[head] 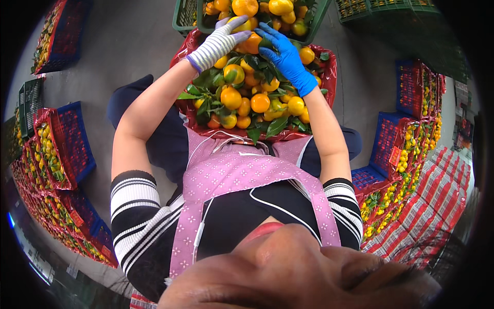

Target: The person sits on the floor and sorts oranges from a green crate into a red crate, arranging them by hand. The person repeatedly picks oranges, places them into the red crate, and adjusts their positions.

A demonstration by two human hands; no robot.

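Observation:
My left hand (218, 42), in a white-and-grey striped glove with purple fingertips, reaches over mandarins at the near edge of the upper green plastic crate (316, 27). Its fingers are apart beside a yellow-green mandarin (241, 25). My right hand (283, 58), in a blue glove, has its fingers spread over dark leaves, close to an orange mandarin (252, 43) lying between the hands. Whether either hand grips a fruit is not clear. Below them, leafy mandarins (260, 103) fill a container lined with red plastic film (329, 77), in front of my pink apron.
Stacked blue crates (77, 143) with red lining and mandarins stand at the left. More blue crates (389, 135) of fruit stand at the right, beside red-and-white cartons (428, 197). Green crates (386, 4) are at the upper right. A white cable (283, 206) hangs over my chest.

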